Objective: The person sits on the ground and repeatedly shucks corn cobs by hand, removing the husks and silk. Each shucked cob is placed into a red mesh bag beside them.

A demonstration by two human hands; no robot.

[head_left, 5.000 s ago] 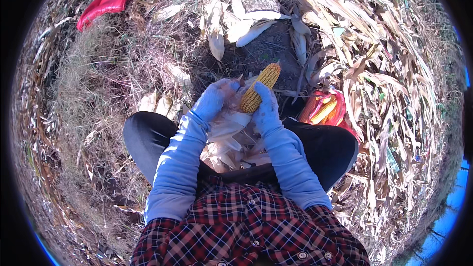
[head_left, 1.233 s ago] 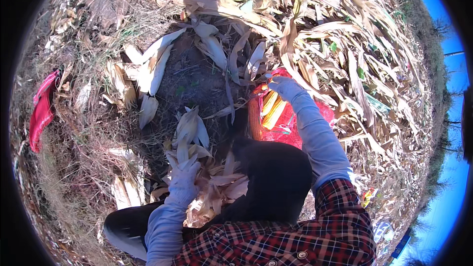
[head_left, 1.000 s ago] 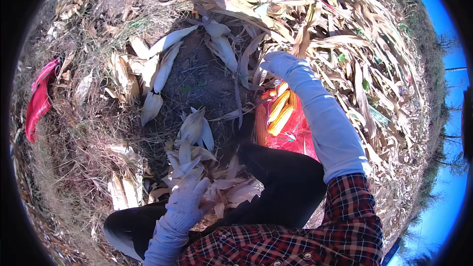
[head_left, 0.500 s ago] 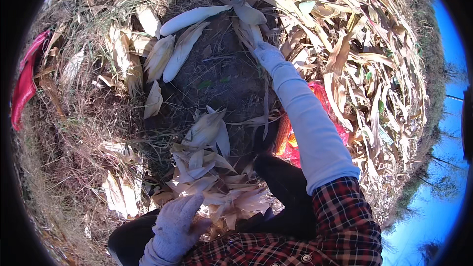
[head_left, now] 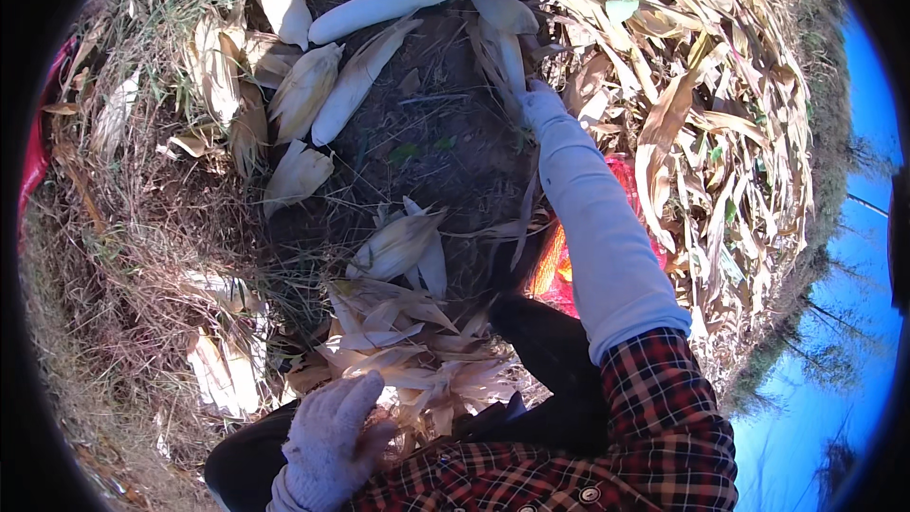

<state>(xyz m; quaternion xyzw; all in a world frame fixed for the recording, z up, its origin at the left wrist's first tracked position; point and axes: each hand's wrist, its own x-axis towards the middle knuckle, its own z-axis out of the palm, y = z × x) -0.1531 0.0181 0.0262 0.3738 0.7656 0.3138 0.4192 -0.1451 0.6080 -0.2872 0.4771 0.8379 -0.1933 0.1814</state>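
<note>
My right hand, in a pale glove, reaches far forward with its fingers closed at the lower end of a husk-covered ear of corn; its fingertips are partly hidden. Loose husk hangs along that ear. Close to my body, my left hand, gloved too, is raised with its fingers stretched out and its thumb apart, holding nothing. Further ears in pale husk lie beyond the dark soil: a long white one, one slanting below it and a yellowish one.
Stripped husks are heaped before my knees, with a husked ear shape on top. A red mesh bag with orange corn is beside my right knee. Dry stalks cover the right side; red cloth lies far left.
The view has shifted slightly, so the ground things sit a little higher in it. My right hand has drawn slightly nearer along the ear; my left hand stays almost the same.
</note>
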